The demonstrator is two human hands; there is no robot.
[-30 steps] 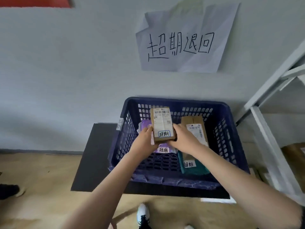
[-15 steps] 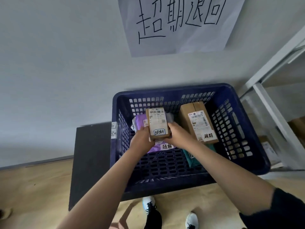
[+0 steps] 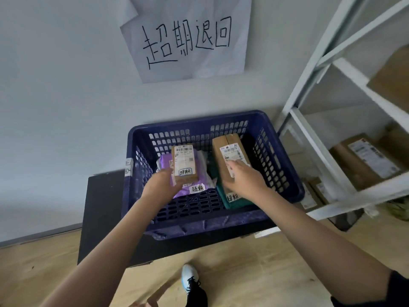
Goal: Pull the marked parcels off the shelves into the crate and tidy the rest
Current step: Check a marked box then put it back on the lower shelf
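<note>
A dark blue crate (image 3: 199,123) sits on a black stand against the wall. Inside it, a small brown box (image 3: 184,163) with a marked label lies on a purple bag parcel (image 3: 164,162). My left hand (image 3: 160,186) holds that box at its near left corner. To the right lie a longer brown box (image 3: 230,149) and, beneath it, a green parcel (image 3: 235,201) with a marked label. My right hand (image 3: 241,180) hovers over the longer box with fingers loosely extended, holding nothing.
A white shelf rack (image 3: 314,138) stands right of the crate, with brown parcels (image 3: 363,160) on its lower levels. A handwritten paper sign (image 3: 188,38) hangs on the wall. The black stand (image 3: 101,209) juts left of the crate. My shoe (image 3: 190,278) is on the wooden floor.
My right hand has let go of the small brown box and moved right over the longer box. The small box has come down onto the purple parcel, my left hand still on it.
</note>
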